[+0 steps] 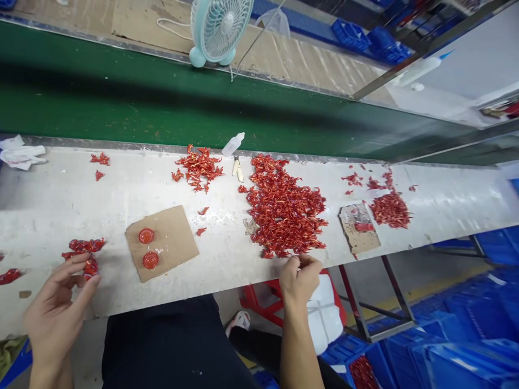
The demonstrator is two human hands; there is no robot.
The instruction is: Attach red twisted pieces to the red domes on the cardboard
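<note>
On the table point(81, 216), a large heap of twisted pieces point(284, 205) lies midway along. A smaller heap point(198, 168) sits to its left near the far edge, and a third heap point(390, 210) to its right, just beside a scrap of card point(359, 229). Left of the large heap lies a cardboard sheet point(162, 243) bearing two round cups point(146, 235). A squeeze bottle point(233, 143) lies at the far edge, between the first two heaps. The left hand point(57, 308) is just before a loose cluster point(83, 254), at the near edge. The right hand point(300, 278) is also at that edge, directly before the large heap — crates point(466, 362) stand on the floor below, to the right.
</note>
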